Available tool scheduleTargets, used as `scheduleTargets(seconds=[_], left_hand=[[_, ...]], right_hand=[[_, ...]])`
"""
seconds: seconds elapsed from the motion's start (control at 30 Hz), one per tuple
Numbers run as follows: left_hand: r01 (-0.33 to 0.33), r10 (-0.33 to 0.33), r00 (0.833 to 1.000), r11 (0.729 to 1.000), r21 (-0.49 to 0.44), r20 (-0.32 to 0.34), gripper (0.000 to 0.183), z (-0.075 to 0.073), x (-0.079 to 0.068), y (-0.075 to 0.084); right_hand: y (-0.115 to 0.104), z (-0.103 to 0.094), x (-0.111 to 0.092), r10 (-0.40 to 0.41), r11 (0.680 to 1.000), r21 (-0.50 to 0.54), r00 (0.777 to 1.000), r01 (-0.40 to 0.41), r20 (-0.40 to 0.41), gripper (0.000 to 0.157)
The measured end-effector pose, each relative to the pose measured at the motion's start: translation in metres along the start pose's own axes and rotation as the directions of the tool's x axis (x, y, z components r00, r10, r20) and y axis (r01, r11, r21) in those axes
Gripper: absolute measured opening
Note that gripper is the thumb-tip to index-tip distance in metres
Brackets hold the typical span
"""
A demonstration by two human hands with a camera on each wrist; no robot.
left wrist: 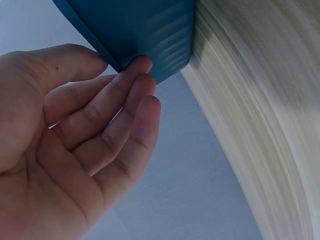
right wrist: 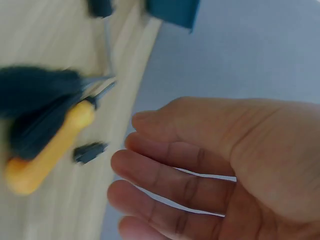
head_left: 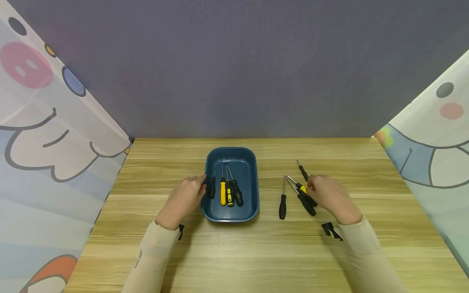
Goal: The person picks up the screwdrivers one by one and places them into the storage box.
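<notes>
My left hand (head_left: 186, 196) is at the left side of a blue tray (head_left: 231, 217), thumb and fingertips pinching its rim, as the left wrist view shows. Inside the tray lie several screwdrivers, among them a yellow one (head_left: 223, 193) and a black one (head_left: 237, 193). Over a loose group of screwdrivers on the right, my right hand (head_left: 331, 196) hovers with relaxed, slightly bent fingers and nothing between them. Nearest to it are a yellow-and-black screwdriver (right wrist: 52, 145) and a small black screwdriver (head_left: 303, 172). Two more with black handles, one a screwdriver (head_left: 282, 206), lie just left.
The wooden table (head_left: 234, 260) ends at a grey panel (head_left: 256, 73) along the back. Curtains with cartoon prints (head_left: 33, 162) hang at both sides. Dark straps (head_left: 332, 231) show at my wrists.
</notes>
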State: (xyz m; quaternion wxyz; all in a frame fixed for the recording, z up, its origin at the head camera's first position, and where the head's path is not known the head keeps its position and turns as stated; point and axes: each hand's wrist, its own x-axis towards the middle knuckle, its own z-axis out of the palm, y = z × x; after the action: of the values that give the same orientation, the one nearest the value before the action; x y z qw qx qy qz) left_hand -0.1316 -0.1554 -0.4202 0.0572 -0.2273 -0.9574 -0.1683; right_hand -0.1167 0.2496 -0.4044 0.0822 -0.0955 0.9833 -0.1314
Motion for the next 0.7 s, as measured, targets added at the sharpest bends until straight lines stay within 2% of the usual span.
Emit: scheduleTargets(seconds=[0.17, 0.3, 0.47, 0.7], left_hand=[[0.011, -0.011, 1.0, 1.0, -0.009, 0.011, 0.034, 0.0, 0.0, 0.001], [0.011, -0.011, 1.0, 1.0, -0.008, 0.013, 0.034, -0.001, 0.0, 0.001], [0.011, -0.011, 1.0, 1.0, -0.001, 0.013, 0.034, 0.0, 0.0, 0.002], [0.015, -0.015, 1.0, 1.0, 0.0, 0.012, 0.034, 0.0, 0.0, 0.001]], right_hand=[[0.016, 0.01, -0.003, 0.009, 1.0, 0.014, 1.0, -0.009, -0.017, 0.009], [0.024, 0.018, -0.002, 0.033, 0.999, 0.029, 0.999, -0.033, 0.018, 0.009], [0.028, 0.023, 0.001, 0.056, 0.998, 0.036, 0.997, -0.057, 0.048, 0.008], [0.031, 0.026, 0.006, 0.046, 0.998, 0.044, 0.997, -0.048, 0.056, 0.01]])
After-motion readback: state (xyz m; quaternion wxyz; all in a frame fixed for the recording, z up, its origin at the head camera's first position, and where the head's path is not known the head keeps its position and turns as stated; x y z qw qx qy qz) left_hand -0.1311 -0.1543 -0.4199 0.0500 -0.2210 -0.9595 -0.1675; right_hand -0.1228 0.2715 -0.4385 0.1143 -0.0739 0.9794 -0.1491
